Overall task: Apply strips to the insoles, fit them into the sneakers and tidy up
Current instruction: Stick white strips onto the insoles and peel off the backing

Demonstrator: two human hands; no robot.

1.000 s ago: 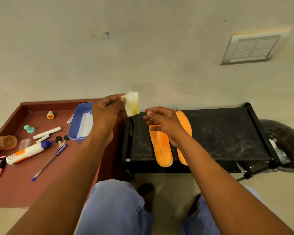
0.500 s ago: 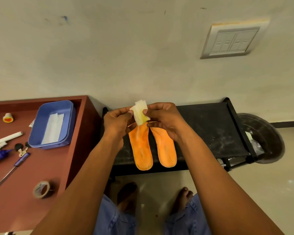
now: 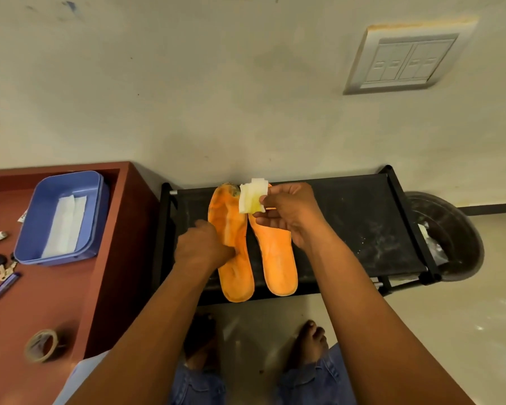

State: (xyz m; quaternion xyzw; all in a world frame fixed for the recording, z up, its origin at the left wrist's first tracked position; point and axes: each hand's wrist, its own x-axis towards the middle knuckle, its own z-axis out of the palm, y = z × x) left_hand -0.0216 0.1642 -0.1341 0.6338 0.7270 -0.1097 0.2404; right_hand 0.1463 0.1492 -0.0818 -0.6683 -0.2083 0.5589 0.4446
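Okay, leftmost: blue tray (image 3: 27, 247) with white strips (image 3: 65, 226) inside, sitting on the red bench (image 3: 79, 293), well to the left of both hands. Tape roll (image 3: 41, 345) nearer the camera on the same bench. Left hand (image 3: 200, 248) rests on the outer edge of the left insole (image 3: 234, 247), fingers curled down against it, looks like pinning it flat; nothing pinched that I can tell. Right insole (image 3: 276, 255) lies just beside the left one, both on the black rack (image 3: 362, 229), long axes running away from the person, toes far. Right hand (image 3: 287, 213) hovers above the insoles' toe ends, fingers pinching a pale yellowish strip (image 3: 250, 197). Key relation: strip hangs just up-left of right fingers, directly over the left insole's toe area, so right hand is nearer; probably strip goes down next, aligned along the insole.
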